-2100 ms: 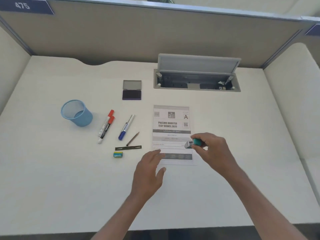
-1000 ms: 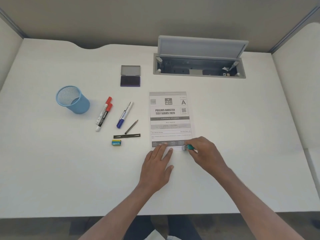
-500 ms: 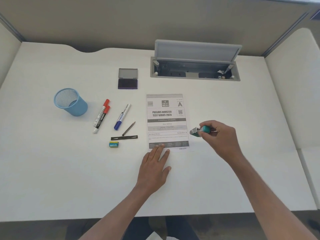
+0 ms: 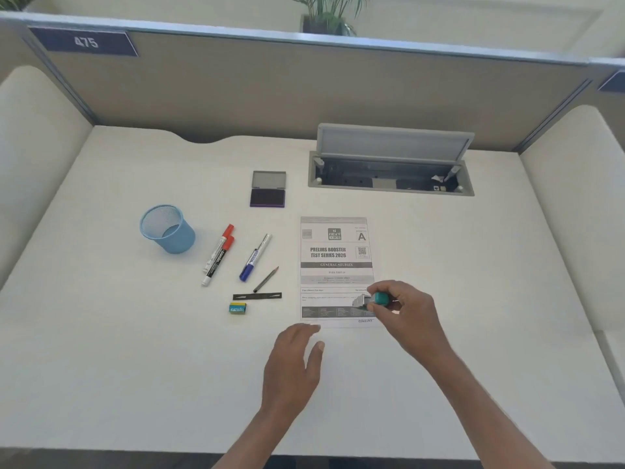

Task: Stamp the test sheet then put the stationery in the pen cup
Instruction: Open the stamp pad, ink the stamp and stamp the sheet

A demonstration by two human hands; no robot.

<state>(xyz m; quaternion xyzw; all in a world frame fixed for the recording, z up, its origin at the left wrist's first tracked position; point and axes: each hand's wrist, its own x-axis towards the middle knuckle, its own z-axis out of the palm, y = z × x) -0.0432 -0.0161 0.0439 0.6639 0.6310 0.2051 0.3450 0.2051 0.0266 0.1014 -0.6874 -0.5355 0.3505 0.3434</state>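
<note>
The printed test sheet (image 4: 336, 258) lies flat mid-desk, with a small stamped mark at its bottom right edge. My right hand (image 4: 404, 313) holds a green-handled stamp (image 4: 368, 300) just above the sheet's lower right part. My left hand (image 4: 294, 360) hovers with fingers apart just below the sheet's bottom edge. The blue mesh pen cup (image 4: 167, 228) stands at the left. Beside it lie two red markers (image 4: 219, 253), a blue marker (image 4: 255, 257), a pencil (image 4: 266, 279), a black ruler (image 4: 257, 296) and an eraser (image 4: 237, 308).
An open ink pad (image 4: 268, 193) sits behind the sheet to the left. A cable box with its grey lid up (image 4: 390, 164) is set into the desk at the back. Partition walls enclose the desk (image 4: 473, 299) on three sides.
My right hand pressed the stamp on the sheet's bottom right, lifted it away to the right, and now holds it over the sheet again. My left hand has come off the paper.
</note>
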